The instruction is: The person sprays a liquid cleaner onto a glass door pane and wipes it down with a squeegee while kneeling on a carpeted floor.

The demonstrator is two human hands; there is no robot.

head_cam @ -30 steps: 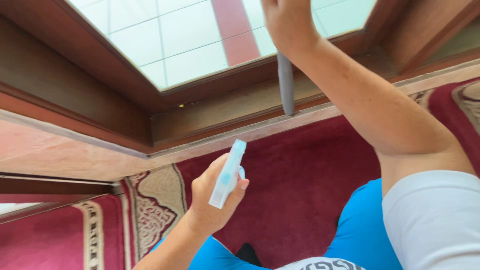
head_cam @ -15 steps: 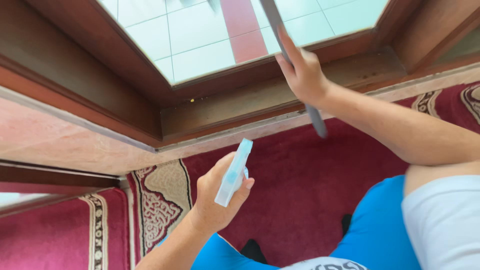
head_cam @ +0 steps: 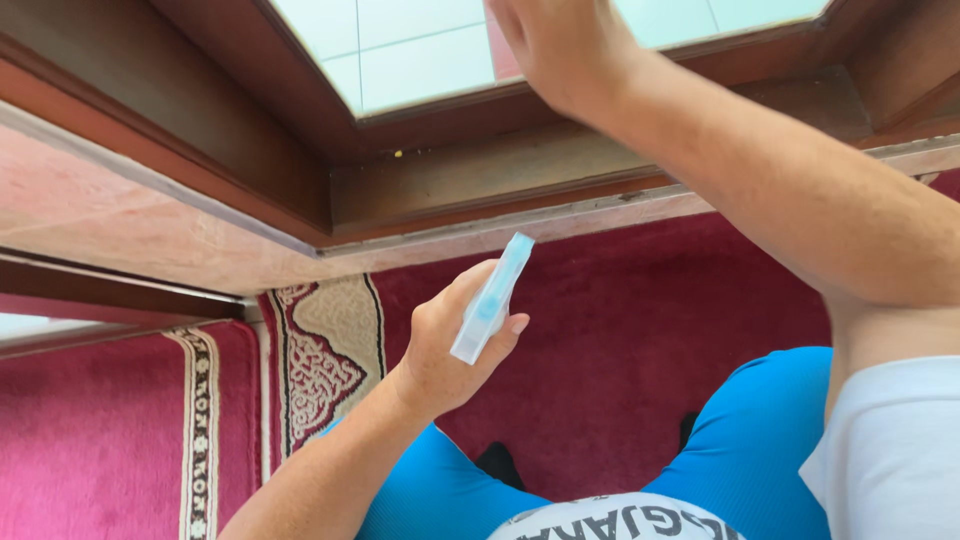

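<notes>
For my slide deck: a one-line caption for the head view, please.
Left hand holds a pale blue bottle over red carpet; right hand raised against the window pane.

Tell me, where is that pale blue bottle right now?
In the head view, the pale blue bottle sits centre-left, held in the left hand above the red carpet, just below the wooden window frame.

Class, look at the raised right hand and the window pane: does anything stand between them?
Nothing visible does. The right hand lies directly over the window pane; the pale blue bottle sits lower, in the left hand.
</notes>
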